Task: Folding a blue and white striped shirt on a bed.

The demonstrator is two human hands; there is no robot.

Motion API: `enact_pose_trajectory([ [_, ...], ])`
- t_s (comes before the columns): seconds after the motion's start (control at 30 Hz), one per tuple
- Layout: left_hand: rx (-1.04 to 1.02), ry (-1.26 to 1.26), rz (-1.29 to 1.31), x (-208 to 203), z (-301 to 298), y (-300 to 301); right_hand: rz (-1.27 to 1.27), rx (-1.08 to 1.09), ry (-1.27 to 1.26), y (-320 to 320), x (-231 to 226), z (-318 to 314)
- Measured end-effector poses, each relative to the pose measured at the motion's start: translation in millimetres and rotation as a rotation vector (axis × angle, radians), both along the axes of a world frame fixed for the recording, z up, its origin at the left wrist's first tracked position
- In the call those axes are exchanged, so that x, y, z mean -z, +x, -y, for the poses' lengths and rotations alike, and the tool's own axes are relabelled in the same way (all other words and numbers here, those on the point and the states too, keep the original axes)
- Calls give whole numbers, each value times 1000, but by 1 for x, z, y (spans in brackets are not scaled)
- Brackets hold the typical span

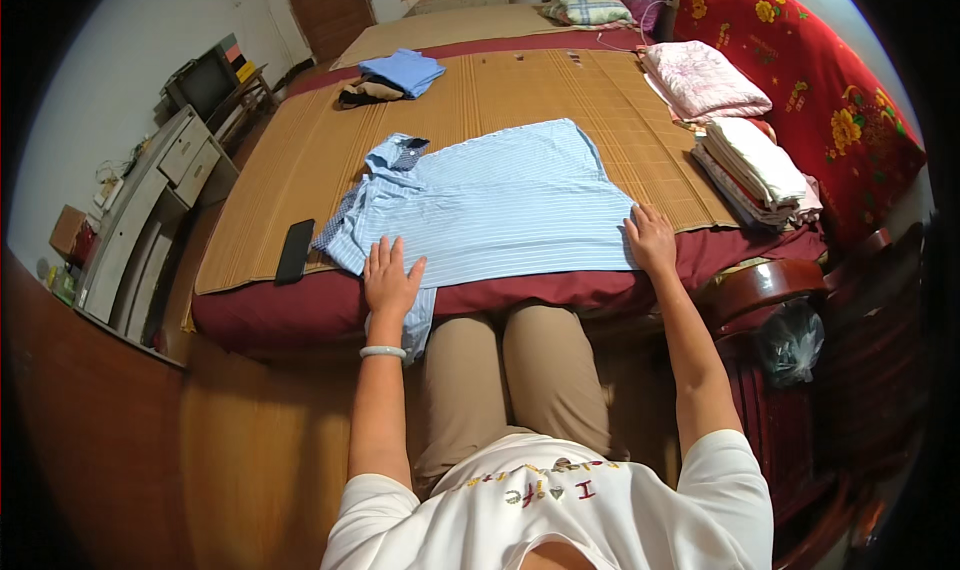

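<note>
A light blue striped shirt (500,205) lies spread on its side across the bed mat, its collar end to the left and its hem to the right. One sleeve hangs over the bed's near edge, below my left hand (391,275). That hand rests flat on the shirt near the shoulder, fingers stretched out. At the hem's near corner, my right hand (652,238) lies with its fingers extended on the cloth. Dark patterned fabric shows inside the collar. Neither hand grips anything that I can see.
Left of the shirt lies a black phone (295,251). Folded blue and dark clothes (402,73) sit farther back on the mat (530,90). Folded pink bedding (705,78) and a white folded stack (757,165) line the right side. A wooden chair (770,285) with a plastic bag stands near right.
</note>
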State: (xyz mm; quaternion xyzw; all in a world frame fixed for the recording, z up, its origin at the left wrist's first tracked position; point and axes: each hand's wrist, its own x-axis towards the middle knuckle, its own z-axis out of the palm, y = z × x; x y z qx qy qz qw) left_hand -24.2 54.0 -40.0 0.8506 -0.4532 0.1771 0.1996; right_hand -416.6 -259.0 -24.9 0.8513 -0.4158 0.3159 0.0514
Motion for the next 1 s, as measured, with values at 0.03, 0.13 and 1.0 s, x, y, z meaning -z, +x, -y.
enact_pose_trajectory([
  [0.03,-1,2,-1,-1,-4,-4,-1,-1,2,-3,1,-1],
  [0.13,80,6,13,0,-31,-15,106,-68,12,-9,4,-8],
  [1.0,-81,-307,81,-149,-12,75,414,-172,-7,-19,-146,20],
])
